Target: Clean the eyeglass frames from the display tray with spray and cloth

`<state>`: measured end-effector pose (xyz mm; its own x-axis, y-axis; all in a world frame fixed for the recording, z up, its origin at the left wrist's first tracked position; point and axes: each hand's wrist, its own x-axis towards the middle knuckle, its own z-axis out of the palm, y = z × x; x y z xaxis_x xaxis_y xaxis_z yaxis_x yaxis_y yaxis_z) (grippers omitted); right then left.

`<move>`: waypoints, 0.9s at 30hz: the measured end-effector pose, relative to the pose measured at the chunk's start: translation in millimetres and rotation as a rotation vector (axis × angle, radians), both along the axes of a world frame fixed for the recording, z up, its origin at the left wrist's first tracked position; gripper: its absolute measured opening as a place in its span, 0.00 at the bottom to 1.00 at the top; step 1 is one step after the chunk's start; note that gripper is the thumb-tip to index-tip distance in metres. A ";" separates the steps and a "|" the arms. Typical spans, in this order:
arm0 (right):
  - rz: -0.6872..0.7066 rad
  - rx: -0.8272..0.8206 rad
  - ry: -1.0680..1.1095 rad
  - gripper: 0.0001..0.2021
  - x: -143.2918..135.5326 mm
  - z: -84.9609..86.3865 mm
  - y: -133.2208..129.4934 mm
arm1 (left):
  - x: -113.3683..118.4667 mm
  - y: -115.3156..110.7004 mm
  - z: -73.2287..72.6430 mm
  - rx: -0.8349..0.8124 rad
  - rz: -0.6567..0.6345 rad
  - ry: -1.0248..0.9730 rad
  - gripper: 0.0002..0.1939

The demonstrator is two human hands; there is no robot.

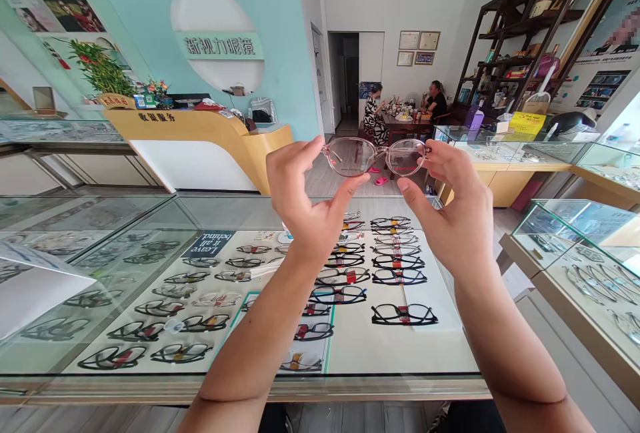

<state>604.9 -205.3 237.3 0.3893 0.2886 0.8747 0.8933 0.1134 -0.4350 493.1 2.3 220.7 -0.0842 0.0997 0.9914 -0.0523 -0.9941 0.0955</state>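
A pair of eyeglasses [379, 152] with a thin, clear pinkish frame and round lenses is held up in front of me, above the glass display case. My left hand [305, 196] pinches its left end, with the forefinger at the outer corner and the thumb under the left lens. At the other end my right hand [450, 203] is closed on the right corner, its thumb below the right lens. Small faint print shows on both lenses. Below my forearms, rows of eyeglasses [404, 313] with mostly dark frames lie in the case.
The glass display case [345, 383] spans the front. A white box-like object [37, 289] stands at the left edge. Further cases [595, 246] flank me on the right. Behind are a yellow-fronted counter [200, 129], a dark shelf [530, 39], and two people [436, 103] at a table.
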 end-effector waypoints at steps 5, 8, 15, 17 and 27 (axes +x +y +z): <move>0.003 0.005 -0.043 0.28 -3.3 -0.6 -2.1 | 8.6 11.2 -0.1 -0.002 -0.105 -0.025 0.40; -0.006 -0.002 -0.055 0.29 -3.4 -1.2 -2.7 | 10.6 13.6 -1.6 -0.016 -0.099 -0.006 0.42; 0.002 0.009 -0.073 0.26 -2.6 -1.2 -2.4 | 11.7 13.9 -4.7 0.007 -0.014 -0.029 0.45; 0.019 0.026 -0.071 0.26 -1.4 -2.2 -0.2 | 11.9 14.1 -5.6 0.023 -0.003 -0.049 0.45; -0.051 0.038 -0.029 0.26 -7.4 -1.2 -0.9 | 14.3 -4.7 -6.8 -0.160 -0.158 0.072 0.38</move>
